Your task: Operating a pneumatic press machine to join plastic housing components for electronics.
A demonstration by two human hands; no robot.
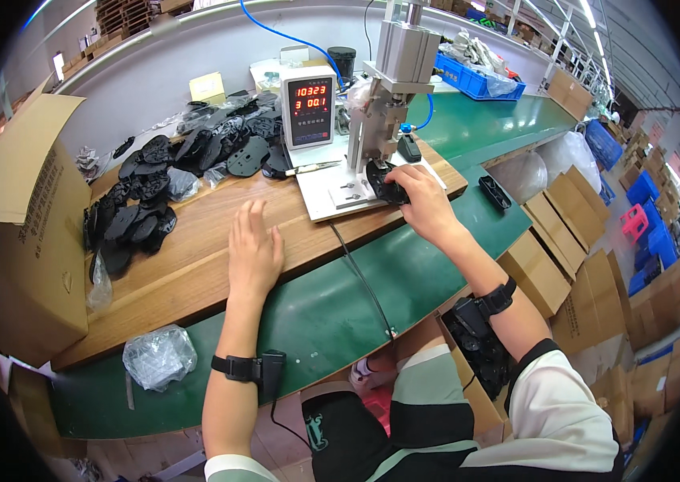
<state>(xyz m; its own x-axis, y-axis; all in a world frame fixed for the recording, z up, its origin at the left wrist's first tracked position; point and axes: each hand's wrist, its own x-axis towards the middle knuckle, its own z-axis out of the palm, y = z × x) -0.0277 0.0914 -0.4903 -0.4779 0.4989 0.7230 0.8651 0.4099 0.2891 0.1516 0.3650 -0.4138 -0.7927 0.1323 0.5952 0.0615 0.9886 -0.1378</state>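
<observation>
My right hand [420, 198] grips a black plastic part [384, 186] under the head of a metal bench press [384, 104]. The part sits at the front of the press's white base plate [324, 201]; its far side is hidden by the press. Flat on the wooden board [308, 245] rests my left hand [255, 251], fingers stretched out and nothing in them. Left of the press stands a white control box [309, 108] with a lit red display. Behind my left hand spreads a pile of flat black plastic parts [248, 155].
A tall cardboard box [31, 241] borders the board on the left. Crumpled clear plastic [159, 357] lies on the green tabletop [316, 329]. A black cable [362, 277] crosses the front edge. At the back right is a blue crate [476, 79]; open cardboard boxes [557, 225] stand right.
</observation>
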